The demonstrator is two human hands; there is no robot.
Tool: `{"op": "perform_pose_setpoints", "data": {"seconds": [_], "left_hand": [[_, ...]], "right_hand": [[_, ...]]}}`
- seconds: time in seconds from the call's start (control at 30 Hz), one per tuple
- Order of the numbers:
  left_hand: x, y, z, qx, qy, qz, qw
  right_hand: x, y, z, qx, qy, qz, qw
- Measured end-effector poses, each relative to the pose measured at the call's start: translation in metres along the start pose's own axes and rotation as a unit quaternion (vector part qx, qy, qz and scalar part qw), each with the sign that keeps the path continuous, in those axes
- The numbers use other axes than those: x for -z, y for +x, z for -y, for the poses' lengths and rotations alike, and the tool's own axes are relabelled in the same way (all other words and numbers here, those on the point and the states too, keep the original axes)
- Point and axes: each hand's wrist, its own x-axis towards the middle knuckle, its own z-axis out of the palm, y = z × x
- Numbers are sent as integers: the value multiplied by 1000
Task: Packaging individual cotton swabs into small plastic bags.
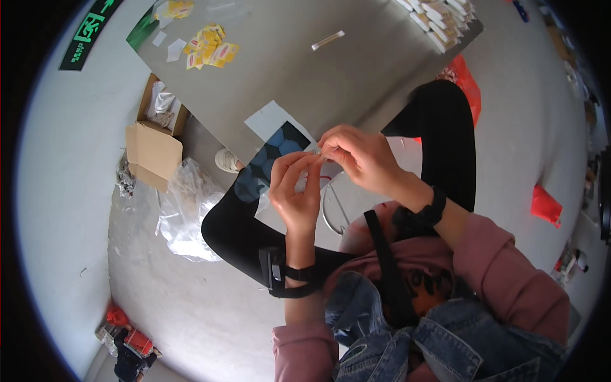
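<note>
My left hand (296, 191) and my right hand (364, 160) meet in front of the table's near edge. Both are closed in a pinch, fingertips nearly touching, over something tiny that I cannot make out. Just behind the fingers, a white sheet (266, 120) lies at the edge of the grey table (286, 70). Beside my left hand, a dark sheet with blue hexagons (258, 170) hangs over my leg. A slim see-through tube (328, 41) lies farther back on the tabletop.
Yellow-and-white cards (209, 48) are piled at the table's far left. White slim packets (439, 22) are stacked at its far right. On the floor stand an open cardboard box (153, 143), a see-through plastic bag (189, 213) and a red bag (468, 83). Another person (130, 360) is at lower left.
</note>
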Motion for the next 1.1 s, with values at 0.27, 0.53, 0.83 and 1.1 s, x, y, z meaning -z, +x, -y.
{"op": "perform_pose_setpoints", "data": {"seconds": [0.27,0.53,0.83,1.1], "left_hand": [[6,2,1,37,8,-9,999],[15,4,-5,24,29,10,999],[22,8,-4,8,56,35,998],[16,-2,1,29,47,-1,999]], "right_hand": [[7,2,5,4,-66,25,997],[9,4,2,17,-68,19,997],[5,3,-6,-9,-17,3,1000],[6,1,-3,21,-47,12,999]]}}
